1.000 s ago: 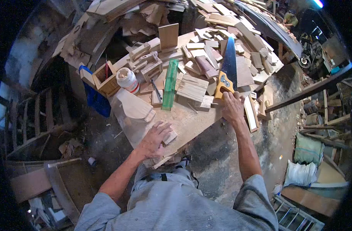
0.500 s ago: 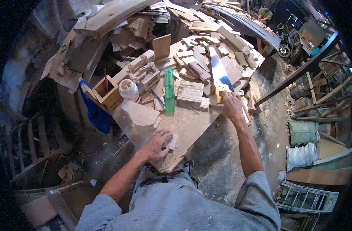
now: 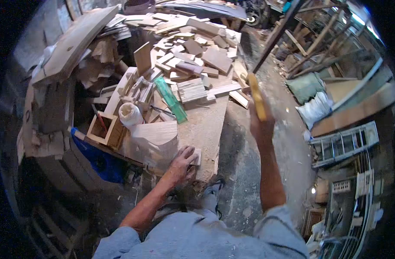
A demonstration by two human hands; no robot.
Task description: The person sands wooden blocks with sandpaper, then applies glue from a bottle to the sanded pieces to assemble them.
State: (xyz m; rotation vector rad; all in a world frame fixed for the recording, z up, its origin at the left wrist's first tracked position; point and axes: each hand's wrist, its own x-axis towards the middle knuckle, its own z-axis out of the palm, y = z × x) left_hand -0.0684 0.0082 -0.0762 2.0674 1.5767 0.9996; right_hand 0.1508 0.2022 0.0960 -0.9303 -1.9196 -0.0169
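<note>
My left hand point(image 3: 181, 168) grips a small wood block point(image 3: 198, 157) at the near edge of the workbench point(image 3: 204, 134), fingers bent over it. Raised off the bench's right side, my right hand point(image 3: 262, 126) is closed around the yellow handle point(image 3: 258, 97) of a handsaw. Motion blurs the handle, and the blade cannot be made out. Just beyond my left hand lies a pale board with a curved edge point(image 3: 156, 131). Farther up the bench are a green plastic strip point(image 3: 169, 98) and a grooved wood block point(image 3: 192, 90).
A white jar point(image 3: 130, 115) and an open wooden box point(image 3: 103, 129) stand on the left. Many wood offcuts point(image 3: 217, 59) are heaped at the back. A dark post point(image 3: 277, 36) slants upward on the right. Sacks point(image 3: 316, 105) and a metal rack point(image 3: 344, 144) lie along the right-hand floor.
My right hand has lifted the saw off the offcuts, turning it so the handle stands upright. My left hand stays on the block. The view has swung right.
</note>
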